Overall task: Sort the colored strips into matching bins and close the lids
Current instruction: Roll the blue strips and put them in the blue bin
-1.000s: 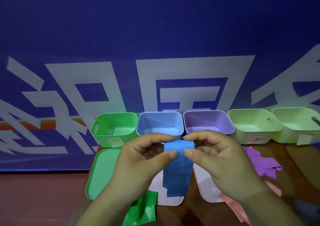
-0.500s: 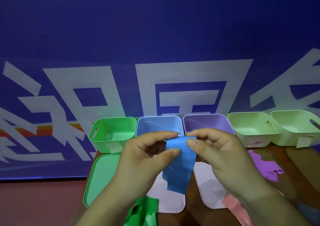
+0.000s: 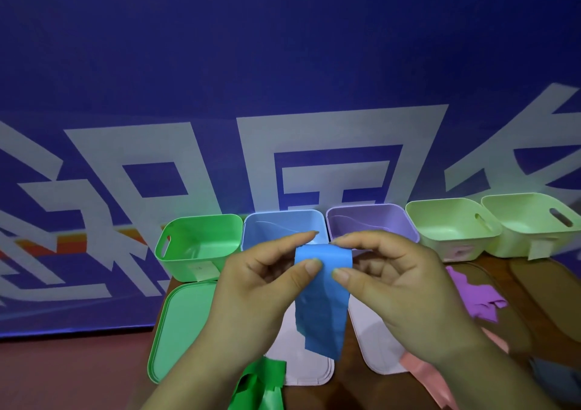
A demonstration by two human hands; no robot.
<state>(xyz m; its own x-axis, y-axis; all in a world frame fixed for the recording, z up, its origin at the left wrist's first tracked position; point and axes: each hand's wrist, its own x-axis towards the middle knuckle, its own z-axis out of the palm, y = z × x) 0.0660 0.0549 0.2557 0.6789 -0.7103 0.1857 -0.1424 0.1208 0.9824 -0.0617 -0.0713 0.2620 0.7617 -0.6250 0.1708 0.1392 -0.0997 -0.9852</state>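
Both hands, left hand (image 3: 261, 279) and right hand (image 3: 396, 279), pinch the blue strips (image 3: 323, 296) at their top edge, just short of the blue bin (image 3: 283, 230) at twelve o'clock; sorting step in hand; next, carry forward, release inside.

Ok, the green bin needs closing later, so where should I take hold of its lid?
Take the green lid by the raised rim along its long left edge, coming from the left. It lies flat, so only the rim offers a grip, and that edge is bare, while the left hand and forearm cover its right side.
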